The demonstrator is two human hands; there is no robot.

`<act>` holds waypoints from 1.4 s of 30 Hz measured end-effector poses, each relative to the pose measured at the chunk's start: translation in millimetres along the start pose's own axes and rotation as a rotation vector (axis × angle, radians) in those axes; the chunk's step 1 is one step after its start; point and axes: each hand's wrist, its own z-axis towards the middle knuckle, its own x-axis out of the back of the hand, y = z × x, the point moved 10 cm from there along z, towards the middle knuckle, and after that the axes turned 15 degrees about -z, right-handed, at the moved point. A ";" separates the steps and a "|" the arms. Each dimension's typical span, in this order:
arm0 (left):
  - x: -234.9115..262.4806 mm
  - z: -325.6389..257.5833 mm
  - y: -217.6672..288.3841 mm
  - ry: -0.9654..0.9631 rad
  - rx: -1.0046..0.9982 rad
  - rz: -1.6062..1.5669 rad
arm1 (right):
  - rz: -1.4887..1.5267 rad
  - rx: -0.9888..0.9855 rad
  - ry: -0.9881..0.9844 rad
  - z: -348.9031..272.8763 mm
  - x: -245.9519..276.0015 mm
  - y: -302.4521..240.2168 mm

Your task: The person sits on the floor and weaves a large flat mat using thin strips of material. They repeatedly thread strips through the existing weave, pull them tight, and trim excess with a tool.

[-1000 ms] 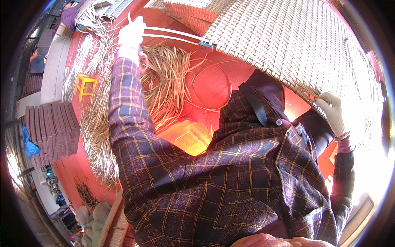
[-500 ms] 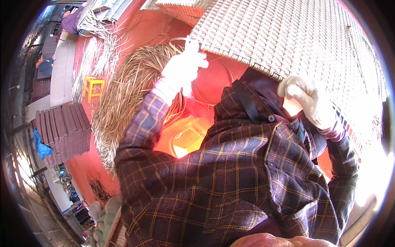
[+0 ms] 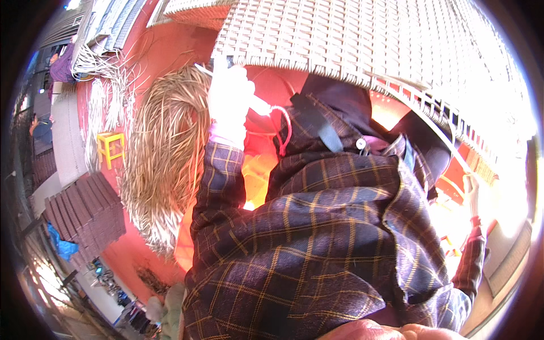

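Observation:
A pale woven panel (image 3: 317, 37) fills the upper right, its plaited edge turned toward me. At the panel's left corner, my left hand (image 3: 229, 99) in a white glove is closed on a light-coloured handle (image 3: 259, 106) with a pink cord (image 3: 289, 124) looped from its end. Glare hides what kind of tool it is. My right hand (image 3: 471, 190), at the far right, is closed on a long pale weaving strip (image 3: 433, 127). The strip runs taut from the panel's edge down to that hand.
Left of my left arm lies a big bundle of tan strips (image 3: 164, 136). Beyond it are a yellow stool (image 3: 110, 148), a stack of brown woven panels (image 3: 85, 212) and loose white strips (image 3: 96, 119). A person in purple (image 3: 62, 65) is at the far left.
My right hand has moved from the panel's edge outward to the right and down, drawing the strip out. The left hand has shifted left; the handle and pink cord now show.

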 end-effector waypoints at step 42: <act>-96.0 -34.5 111.9 0.406 -0.626 1.700 | 0.728 1.361 0.337 -36.0 286.8 -407.3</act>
